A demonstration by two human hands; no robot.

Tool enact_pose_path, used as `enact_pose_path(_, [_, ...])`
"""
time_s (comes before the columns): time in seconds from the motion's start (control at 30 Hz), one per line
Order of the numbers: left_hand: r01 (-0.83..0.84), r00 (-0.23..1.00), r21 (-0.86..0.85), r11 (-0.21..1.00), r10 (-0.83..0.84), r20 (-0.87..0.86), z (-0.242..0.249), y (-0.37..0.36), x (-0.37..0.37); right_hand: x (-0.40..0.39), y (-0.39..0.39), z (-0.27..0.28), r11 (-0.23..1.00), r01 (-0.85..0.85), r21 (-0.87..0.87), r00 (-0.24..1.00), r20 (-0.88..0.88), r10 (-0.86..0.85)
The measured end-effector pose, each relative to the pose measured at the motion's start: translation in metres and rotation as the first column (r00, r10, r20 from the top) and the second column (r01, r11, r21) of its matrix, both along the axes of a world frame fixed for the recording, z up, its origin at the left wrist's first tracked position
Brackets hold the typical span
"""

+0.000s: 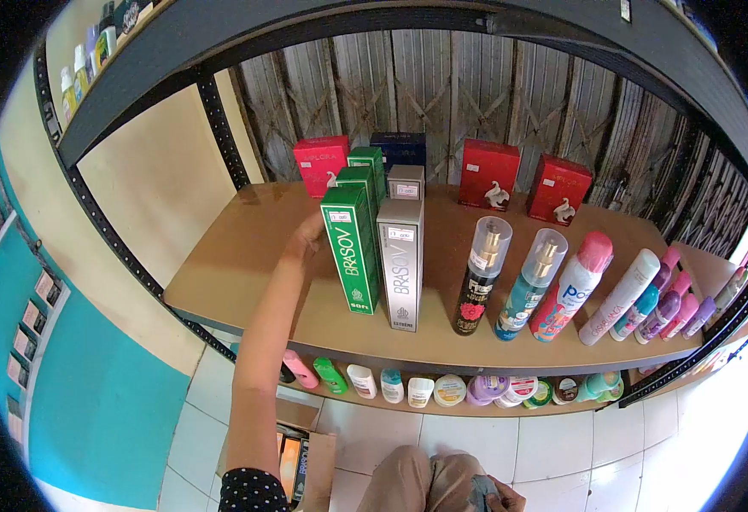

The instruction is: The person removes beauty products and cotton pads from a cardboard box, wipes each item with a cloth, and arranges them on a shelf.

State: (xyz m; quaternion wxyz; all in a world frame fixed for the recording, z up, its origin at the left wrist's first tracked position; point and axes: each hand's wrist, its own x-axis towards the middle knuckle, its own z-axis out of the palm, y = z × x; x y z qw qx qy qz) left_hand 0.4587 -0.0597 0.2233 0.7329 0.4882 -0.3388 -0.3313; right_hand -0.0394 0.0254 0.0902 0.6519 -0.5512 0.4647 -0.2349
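Note:
My left hand (310, 229) reaches onto the shelf along the left side of a row of green BRASOV boxes (351, 256). Its fingers are hidden behind these boxes, so I cannot see whether it grips one. Beside the green row stand silver BRASOV boxes (400, 273), and behind my hand is a pinkish-red Implora box (321, 162). Low in the view, by my knee, my right hand (507, 495) is closed on a bluish-grey cloth (482, 491).
To the right stand spray bottles (476, 282), a pink-capped can (572, 286) and several smaller bottles. Two red boxes (488, 175) sit farther back. Bottles and jars (449, 391) line the shelf below. An open carton (318, 465) rests on the floor. A dark beam (408, 19) crosses above.

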Motion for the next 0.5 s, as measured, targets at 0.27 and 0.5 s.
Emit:
enact_pose_path(0.27, [-0.079,0.995,-0.058,0.995,0.082,0.056,0.015,0.023,-0.009,-0.004,-0.002,-0.001,0.995,-0.047,-0.089,0.998,-0.056,0.042])
enact_pose_path(0.5, [-0.784,0.205,-0.477,0.397,0.891,0.404,-0.029,0.191,-0.051,-0.024,-0.009,-0.03,0.998,0.023,0.063,0.997,0.067,-0.028])
